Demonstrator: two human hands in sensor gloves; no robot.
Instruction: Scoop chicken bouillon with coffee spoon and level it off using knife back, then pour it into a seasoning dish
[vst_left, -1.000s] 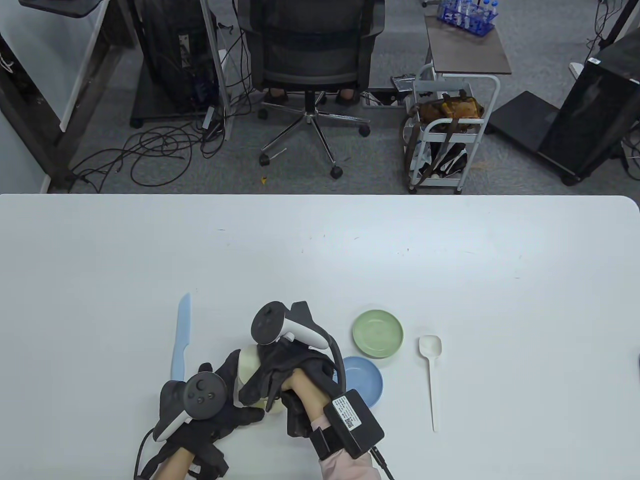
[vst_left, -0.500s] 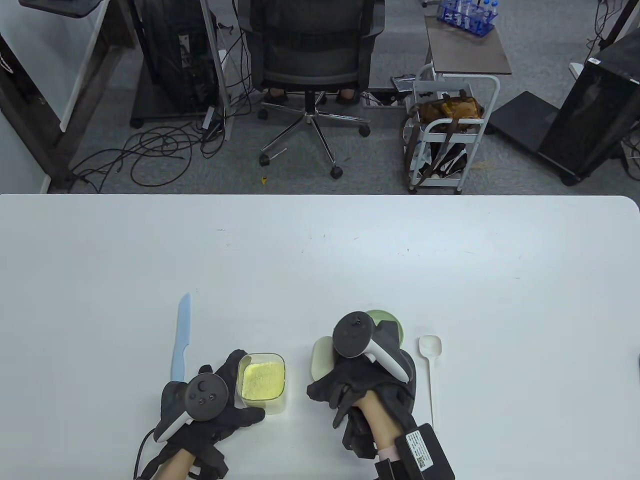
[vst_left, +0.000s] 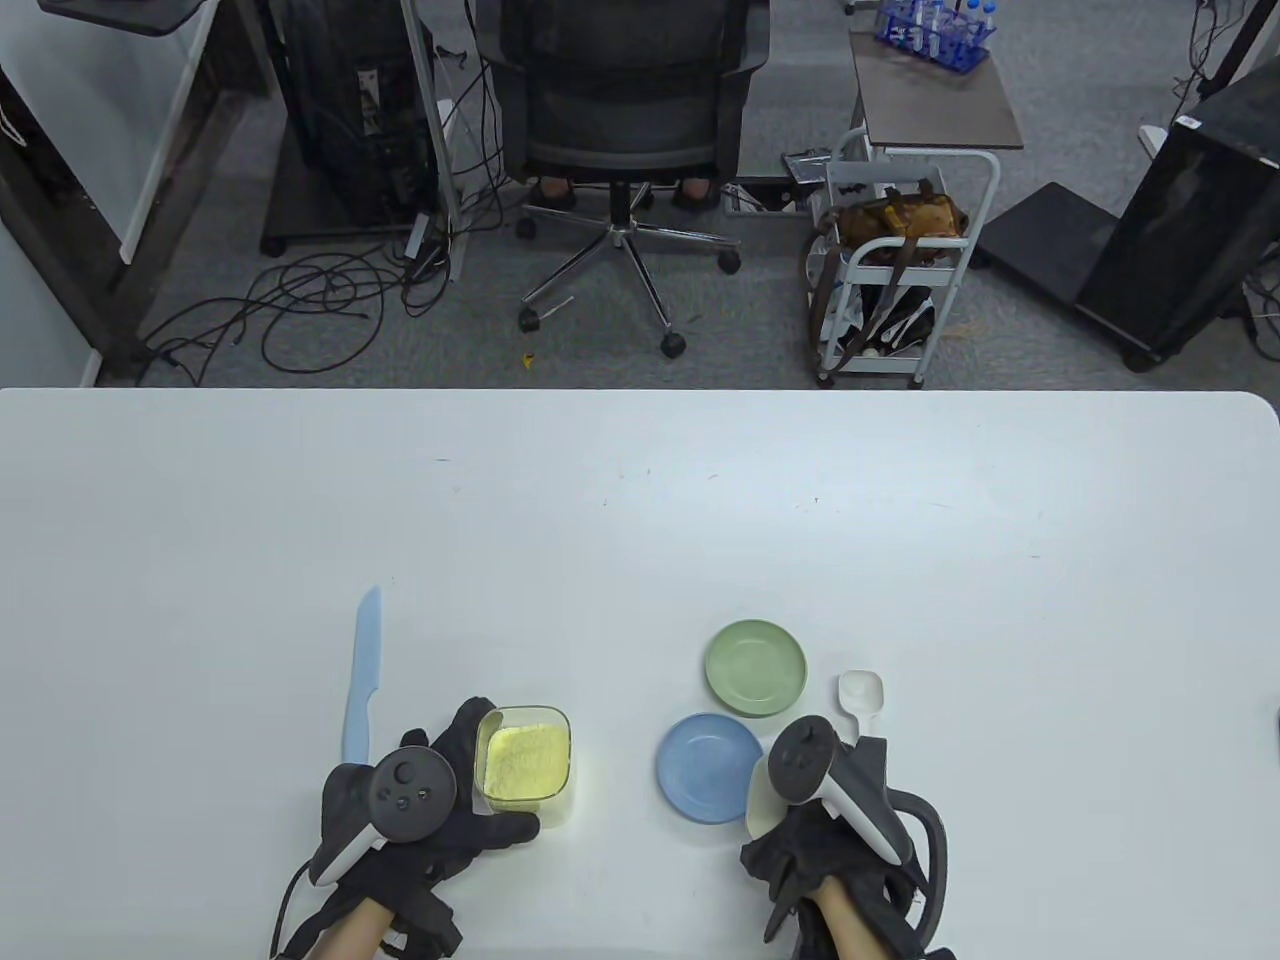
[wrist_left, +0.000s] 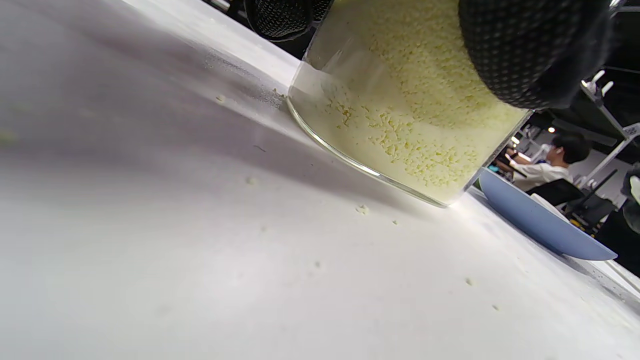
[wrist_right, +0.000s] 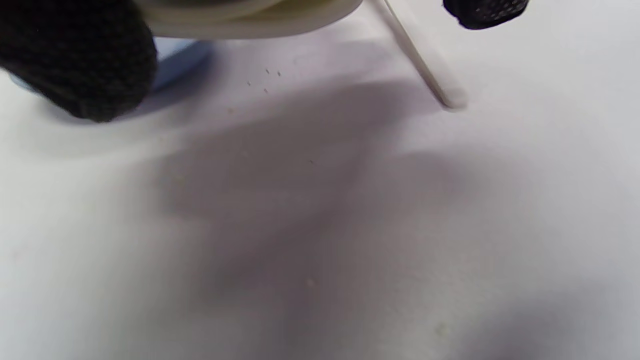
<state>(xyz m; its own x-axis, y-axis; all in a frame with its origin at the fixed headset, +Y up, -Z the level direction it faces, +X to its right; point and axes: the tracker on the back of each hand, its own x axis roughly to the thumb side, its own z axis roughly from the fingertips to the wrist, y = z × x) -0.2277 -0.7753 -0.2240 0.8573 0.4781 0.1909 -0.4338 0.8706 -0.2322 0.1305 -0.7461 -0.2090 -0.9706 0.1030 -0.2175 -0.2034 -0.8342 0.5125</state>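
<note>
A clear container (vst_left: 525, 755) of yellow chicken bouillon stands uncovered near the table's front edge. My left hand (vst_left: 478, 800) grips it from the left side, thumb at its near corner; up close the granules show through the container wall (wrist_left: 400, 125). My right hand (vst_left: 800, 840) holds the cream lid (vst_left: 760, 800) just right of the blue dish (vst_left: 708, 768), low over the table. The lid (wrist_right: 250, 12) sits against my fingertips (wrist_right: 80, 65). The white coffee spoon (vst_left: 860, 690) lies beside that hand, its handle (wrist_right: 420, 70) partly under it. A light-blue knife (vst_left: 362, 675) lies left of the container.
A green dish (vst_left: 755, 667) sits behind the blue one. The blue dish (wrist_left: 540, 225) lies just right of the container. Small yellow crumbs dot the white table (wrist_left: 250, 225). An office chair (vst_left: 620, 120) and a cart (vst_left: 900, 260) stand beyond the far edge.
My right hand lifted the lid off the container and carried it right, then toward the near edge past the blue dish. The bouillon is now uncovered. My left hand stayed put.
</note>
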